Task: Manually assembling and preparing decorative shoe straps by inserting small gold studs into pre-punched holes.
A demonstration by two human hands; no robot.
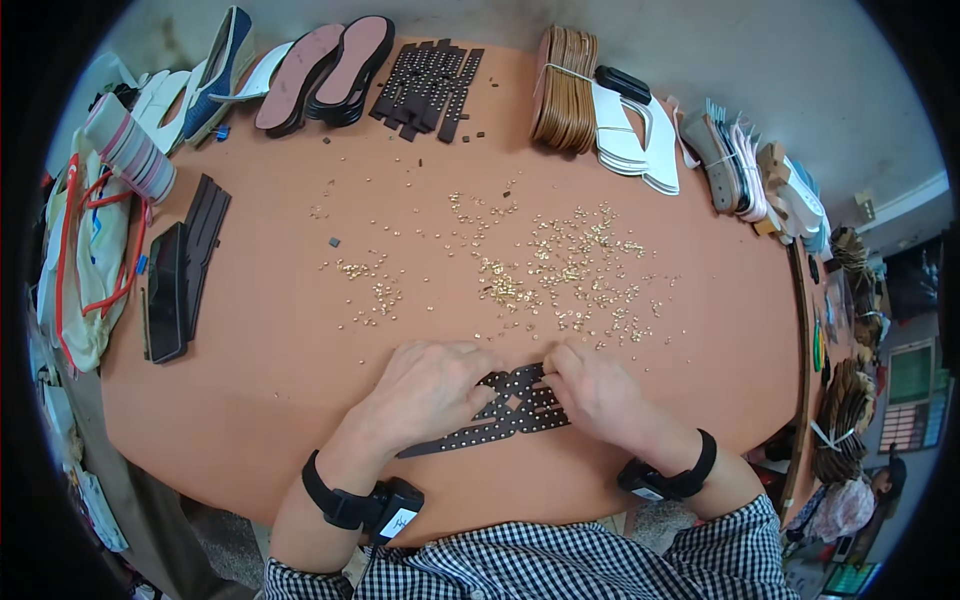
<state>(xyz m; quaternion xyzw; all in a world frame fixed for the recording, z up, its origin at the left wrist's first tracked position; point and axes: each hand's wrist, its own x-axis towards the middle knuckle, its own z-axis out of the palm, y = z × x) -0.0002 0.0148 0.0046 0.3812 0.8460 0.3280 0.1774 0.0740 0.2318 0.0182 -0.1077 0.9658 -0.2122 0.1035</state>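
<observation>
The tan table (pixel 260 300) carries gold studs (pixel 508 291) (loosely scattered), a black studded strap (pixel 485 433) and pink insoles (pixel 352 57).

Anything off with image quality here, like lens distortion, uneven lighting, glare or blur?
Head view: strong fisheye, with the tabletop edge bowing and black filling the corners; head view: fairly even light over the tabletop, small glints on the loose gold studs; head view: left hand and right hand readable, while the window at far right leans and looks soft.

Left-wrist device (pixel 393 508): white label (pixel 399 522), dark mark, we can't read it | right-wrist device (pixel 638 478): white label (pixel 649 494), too small for us
</observation>
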